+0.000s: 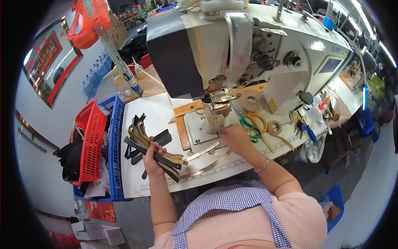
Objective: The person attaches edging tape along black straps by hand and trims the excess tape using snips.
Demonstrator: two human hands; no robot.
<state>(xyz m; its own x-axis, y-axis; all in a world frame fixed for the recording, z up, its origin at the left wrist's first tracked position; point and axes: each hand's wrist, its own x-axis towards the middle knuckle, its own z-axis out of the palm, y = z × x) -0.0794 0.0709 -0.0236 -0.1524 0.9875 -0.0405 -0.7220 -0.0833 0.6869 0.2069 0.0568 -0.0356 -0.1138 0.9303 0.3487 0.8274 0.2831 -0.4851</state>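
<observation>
My left hand (153, 159) is closed around a bundle of black and tan strips (141, 139) over the white table (137, 182). My right hand (237, 139) is at the right side of the needle area of the sewing machine (215, 112), its fingers bent near the metal plate (199, 130); whether they hold anything is hidden. Thin gold strips (205, 168) lie on the table between my hands. More black strips (161, 139) lie behind the bundle.
Green scissors (252, 129), yellow-handled scissors (260, 120) and a tape roll (274, 127) lie right of my right hand. At the left stand a red basket (93, 145) and a blue crate (117, 149). A post (112, 50) rises behind the table.
</observation>
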